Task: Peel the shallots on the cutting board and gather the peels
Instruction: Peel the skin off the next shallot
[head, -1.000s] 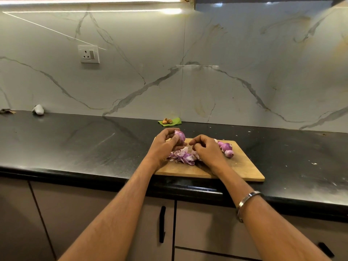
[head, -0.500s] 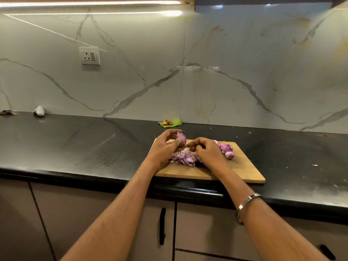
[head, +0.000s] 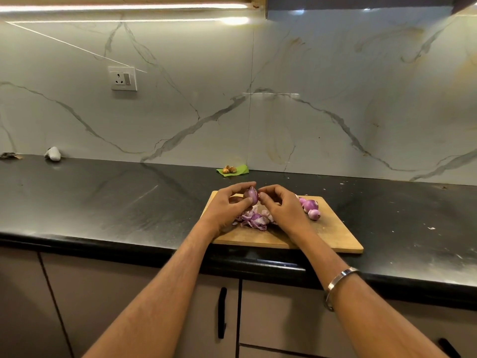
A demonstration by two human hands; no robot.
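Rising off the peels, the right hand [head: 285, 208] now meets the shallot [head: 251, 195] held above the cutting board [head: 333, 236], its fingertips pinching the skin. Left hand [head: 227, 206] keeps its curled grip round the shallot, over the peel pile [head: 254, 220]; peeled shallots [head: 311, 208] lie right, on the black worktop's [head: 103, 202] board.

Kitchen desk under strip lighting

A glossy black stone desk [head: 103, 202] meets a white grey-veined marble wall [head: 335, 99] bearing a white socket plate [head: 123, 78] at far left; a bright light strip [head: 124, 7] glows overhead, beige cabinet doors [head: 116, 306] with black handles [head: 222, 312] below.
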